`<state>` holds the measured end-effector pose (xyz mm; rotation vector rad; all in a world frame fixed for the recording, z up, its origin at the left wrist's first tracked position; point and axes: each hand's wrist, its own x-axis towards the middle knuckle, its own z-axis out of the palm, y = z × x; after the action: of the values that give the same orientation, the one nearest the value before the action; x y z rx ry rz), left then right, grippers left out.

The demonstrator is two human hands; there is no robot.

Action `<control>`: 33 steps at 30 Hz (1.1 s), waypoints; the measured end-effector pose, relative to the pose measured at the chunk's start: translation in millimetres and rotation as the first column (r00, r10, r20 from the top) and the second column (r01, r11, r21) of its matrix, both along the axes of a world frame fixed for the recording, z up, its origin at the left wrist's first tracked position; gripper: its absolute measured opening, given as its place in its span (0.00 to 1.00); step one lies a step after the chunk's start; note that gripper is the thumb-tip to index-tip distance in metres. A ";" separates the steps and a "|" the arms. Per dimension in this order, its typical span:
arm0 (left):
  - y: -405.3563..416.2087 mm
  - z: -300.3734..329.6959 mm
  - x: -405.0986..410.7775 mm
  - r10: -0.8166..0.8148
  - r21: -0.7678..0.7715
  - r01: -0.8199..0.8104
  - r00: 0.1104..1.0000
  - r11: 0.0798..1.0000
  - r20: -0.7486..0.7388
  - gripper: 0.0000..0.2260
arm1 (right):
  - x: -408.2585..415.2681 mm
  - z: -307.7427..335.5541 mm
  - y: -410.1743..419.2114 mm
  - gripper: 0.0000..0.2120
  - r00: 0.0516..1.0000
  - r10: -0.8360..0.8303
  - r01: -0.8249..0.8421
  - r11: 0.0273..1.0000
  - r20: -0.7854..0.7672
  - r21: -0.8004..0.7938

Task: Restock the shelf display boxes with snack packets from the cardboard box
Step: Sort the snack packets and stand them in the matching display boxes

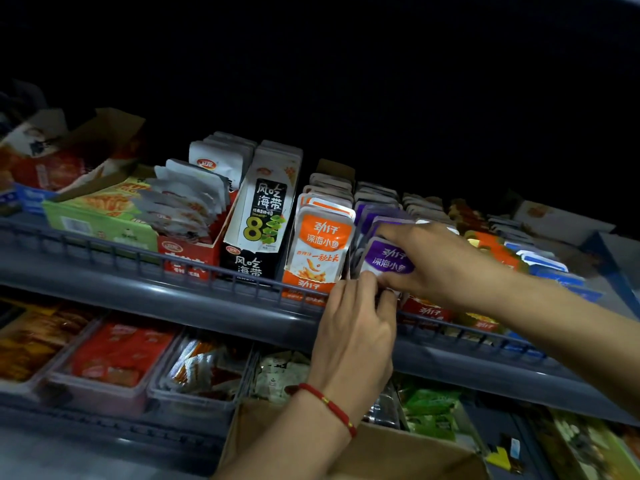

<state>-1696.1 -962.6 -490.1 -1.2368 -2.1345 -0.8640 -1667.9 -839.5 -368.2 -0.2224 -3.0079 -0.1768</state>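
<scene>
Both hands, left [356, 327] & right [426, 265], pinch purple packet [388, 258] at shelf [207, 306] front edge; prob light, floppy, slick; hold by edges.

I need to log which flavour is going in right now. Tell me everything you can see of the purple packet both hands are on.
The purple packet is a small glossy pouch, white-edged with a purple panel bearing white Chinese characters. It stands tilted at the front of the purple row on the upper shelf, right of the orange packets. The right hand grips it from above, fingers over its top; the left hand pinches its lower edge behind the wire rail. Its bottom is hidden.
</scene>
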 end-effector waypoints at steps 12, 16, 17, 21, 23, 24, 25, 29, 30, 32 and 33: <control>-3.5 4.4 -6.2 -0.132 0.150 0.101 0.968 0.983 0.215 0.18 | 20.7 4.7 8.2 0.13 0.991 0.017 -0.043 0.979 -0.130 -0.201; 0.0 11.4 -9.1 -0.147 0.267 0.053 0.927 0.962 0.346 0.27 | 26.7 9.0 9.1 0.14 0.991 0.006 -0.039 0.969 -0.134 -0.243; 0.9 11.3 -9.2 -0.133 0.250 0.041 0.923 0.967 0.362 0.28 | 26.8 8.8 8.2 0.15 0.992 0.004 -0.035 0.968 -0.125 -0.248; 0.2 10.9 -6.6 -0.125 0.238 0.035 0.918 0.971 0.375 0.27 | 31.4 -5.4 4.1 0.20 0.984 -0.074 0.044 0.982 -0.159 -0.183; -1.6 9.9 -5.7 -0.136 0.252 0.042 0.920 0.967 0.368 0.29 | 33.4 -17.4 -3.8 0.22 0.963 -0.153 0.104 0.970 -0.221 -0.218; -2.5 8.7 -6.4 -0.155 0.279 0.047 0.912 0.959 0.380 0.30 | 32.7 -23.2 -8.8 0.23 0.947 -0.195 0.127 0.957 -0.254 -0.260; -3.8 8.6 -7.0 -0.184 0.320 0.047 0.892 0.946 0.413 0.31 | 31.0 -28.0 -14.0 0.24 0.929 -0.235 0.149 0.944 -0.285 -0.293; -9.4 14.9 -5.6 -0.336 0.482 0.044 0.772 0.875 0.539 0.27 | 20.2 -34.7 -30.5 0.27 0.877 -0.334 0.278 0.939 -0.346 -0.203; -10.1 16.1 -4.8 -0.359 0.500 0.047 0.753 0.865 0.551 0.27 | 18.0 -34.2 -32.6 0.26 0.869 -0.347 0.296 0.936 -0.352 -0.192; -11.3 17.5 -3.7 -0.380 0.511 0.047 0.727 0.858 0.572 0.27 | 14.1 -34.6 -34.9 0.21 0.854 -0.383 0.299 0.915 -0.353 -0.270; -11.5 17.2 -3.6 -0.388 0.515 0.050 0.720 0.856 0.575 0.27 | 12.2 -34.8 -36.1 0.19 0.839 -0.408 0.291 0.895 -0.360 -0.337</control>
<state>-1699.7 -974.1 -472.9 -1.0217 -2.0602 -2.0652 -1655.7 -875.6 -403.0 -0.7445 -2.5161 0.2292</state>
